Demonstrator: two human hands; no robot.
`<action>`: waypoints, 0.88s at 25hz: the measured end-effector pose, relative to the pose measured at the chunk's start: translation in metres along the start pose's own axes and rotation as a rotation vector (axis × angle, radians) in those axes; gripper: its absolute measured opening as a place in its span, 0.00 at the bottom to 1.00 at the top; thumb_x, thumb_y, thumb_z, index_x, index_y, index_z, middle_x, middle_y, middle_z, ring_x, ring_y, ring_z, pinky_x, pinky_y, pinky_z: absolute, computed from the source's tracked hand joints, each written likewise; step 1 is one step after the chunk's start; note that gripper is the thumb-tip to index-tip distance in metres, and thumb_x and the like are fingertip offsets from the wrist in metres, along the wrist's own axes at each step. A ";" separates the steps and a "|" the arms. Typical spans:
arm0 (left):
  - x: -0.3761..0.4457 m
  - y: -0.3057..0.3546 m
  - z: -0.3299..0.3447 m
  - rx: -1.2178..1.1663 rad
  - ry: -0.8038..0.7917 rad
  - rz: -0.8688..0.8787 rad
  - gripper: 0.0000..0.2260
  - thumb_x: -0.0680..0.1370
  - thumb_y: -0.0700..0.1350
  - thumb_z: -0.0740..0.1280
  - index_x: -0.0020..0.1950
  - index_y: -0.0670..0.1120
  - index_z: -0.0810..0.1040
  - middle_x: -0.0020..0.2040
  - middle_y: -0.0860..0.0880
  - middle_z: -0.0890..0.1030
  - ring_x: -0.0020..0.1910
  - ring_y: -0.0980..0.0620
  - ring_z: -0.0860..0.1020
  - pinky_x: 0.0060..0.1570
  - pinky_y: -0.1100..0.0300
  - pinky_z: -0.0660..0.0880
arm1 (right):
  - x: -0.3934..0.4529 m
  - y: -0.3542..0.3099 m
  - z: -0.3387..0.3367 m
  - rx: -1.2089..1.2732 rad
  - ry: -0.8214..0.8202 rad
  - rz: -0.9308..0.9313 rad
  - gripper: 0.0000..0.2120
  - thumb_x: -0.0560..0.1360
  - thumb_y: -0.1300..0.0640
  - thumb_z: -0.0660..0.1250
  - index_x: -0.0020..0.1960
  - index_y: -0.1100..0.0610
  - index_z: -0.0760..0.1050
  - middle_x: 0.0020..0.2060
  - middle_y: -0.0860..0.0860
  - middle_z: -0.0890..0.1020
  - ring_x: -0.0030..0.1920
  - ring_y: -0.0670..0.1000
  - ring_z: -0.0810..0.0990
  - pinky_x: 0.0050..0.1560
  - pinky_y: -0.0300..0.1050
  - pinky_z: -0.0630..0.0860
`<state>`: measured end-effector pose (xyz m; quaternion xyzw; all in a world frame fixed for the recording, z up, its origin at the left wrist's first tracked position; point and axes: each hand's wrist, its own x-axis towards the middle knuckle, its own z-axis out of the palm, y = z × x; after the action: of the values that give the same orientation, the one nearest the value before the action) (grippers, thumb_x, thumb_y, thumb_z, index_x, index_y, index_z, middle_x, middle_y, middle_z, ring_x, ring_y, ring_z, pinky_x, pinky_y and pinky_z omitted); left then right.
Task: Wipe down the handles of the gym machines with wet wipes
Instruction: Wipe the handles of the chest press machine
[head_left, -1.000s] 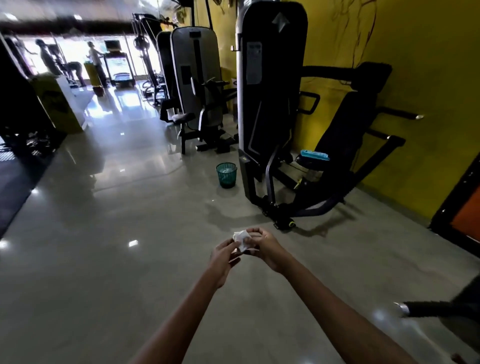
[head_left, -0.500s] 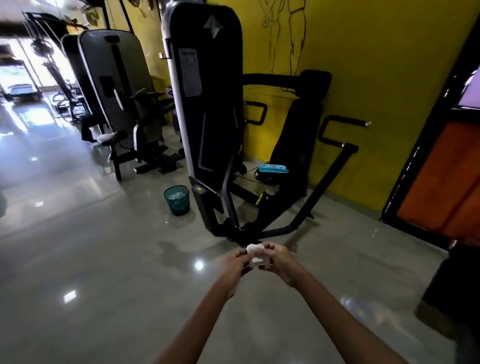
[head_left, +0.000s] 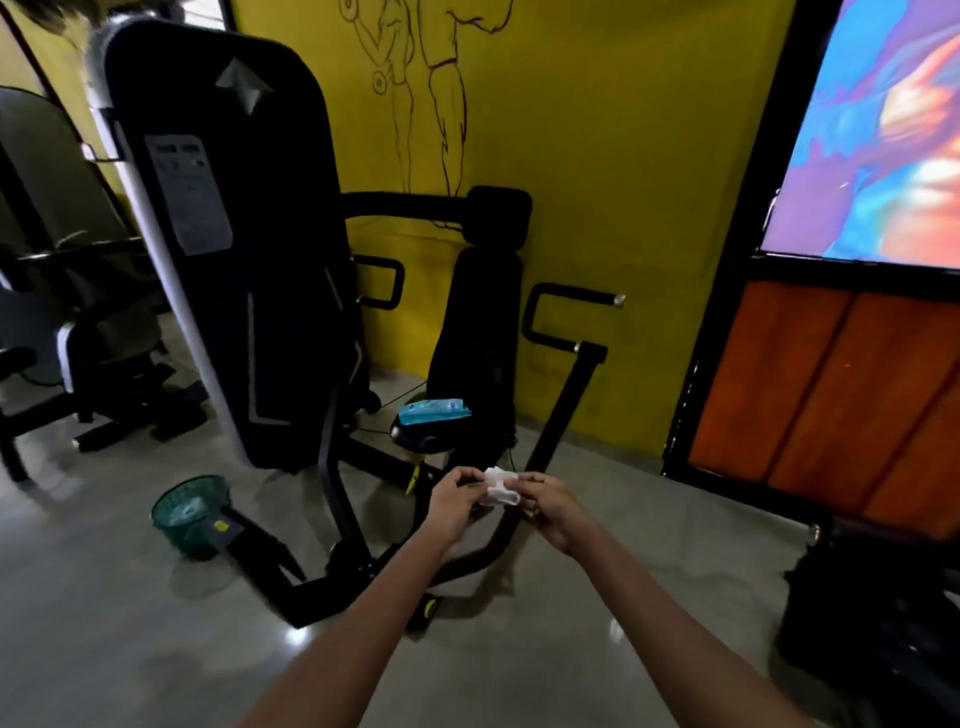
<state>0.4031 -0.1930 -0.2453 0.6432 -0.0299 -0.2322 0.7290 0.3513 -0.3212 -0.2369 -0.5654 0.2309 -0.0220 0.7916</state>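
Both arms extend forward at mid-frame. The left hand (head_left: 457, 501) and the right hand (head_left: 548, 506) each pinch one side of a crumpled white wet wipe (head_left: 500, 486) held in the air between them, fingertips curled onto the cloth; the wipe touches neither machine nor floor. Directly beyond it stands a black seated press machine (head_left: 228, 249) against the yellow wall (head_left: 623, 156). Its near handle (head_left: 571, 300), a looped black bar with a bright end cap, projects to the right of the backrest; a second handle (head_left: 379, 283) shows between backrest and weight housing. A blue wipes pack (head_left: 435, 411) lies on the seat (head_left: 421, 439). A green mesh bin (head_left: 191, 514) stands on the floor to the left, just beside the machine's base.

The step in hand appears to be preparing the wipe before cleaning. Done well, it is opened or refolded to present a flat, moist face, then wrapped around the near handle and drawn along the whole bar, including bend and end cap. Whether this wipe is fresh or already soiled cannot be told; if soiled, the bin and pack are both near.
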 end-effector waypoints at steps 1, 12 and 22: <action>0.023 0.005 0.011 -0.016 -0.044 0.001 0.07 0.74 0.30 0.65 0.45 0.42 0.76 0.44 0.41 0.78 0.43 0.46 0.77 0.45 0.56 0.75 | 0.017 -0.011 -0.009 0.012 0.018 -0.014 0.04 0.75 0.68 0.64 0.50 0.66 0.74 0.28 0.52 0.81 0.25 0.44 0.79 0.26 0.34 0.74; 0.288 0.083 0.125 0.045 -0.192 0.097 0.09 0.73 0.28 0.66 0.42 0.41 0.74 0.39 0.43 0.78 0.35 0.51 0.78 0.34 0.66 0.77 | 0.240 -0.143 -0.093 0.088 0.205 -0.121 0.04 0.75 0.66 0.65 0.48 0.62 0.77 0.37 0.55 0.82 0.38 0.52 0.79 0.38 0.40 0.76; 0.476 0.103 0.210 -0.058 -0.285 -0.085 0.14 0.64 0.36 0.73 0.46 0.41 0.75 0.39 0.43 0.79 0.39 0.47 0.78 0.47 0.52 0.75 | 0.403 -0.211 -0.171 0.226 0.184 -0.094 0.02 0.73 0.65 0.66 0.43 0.60 0.75 0.39 0.56 0.80 0.38 0.52 0.79 0.38 0.40 0.76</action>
<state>0.7857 -0.5600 -0.2327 0.5830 -0.0991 -0.3523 0.7254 0.6914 -0.6677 -0.2267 -0.4783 0.2719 -0.1367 0.8238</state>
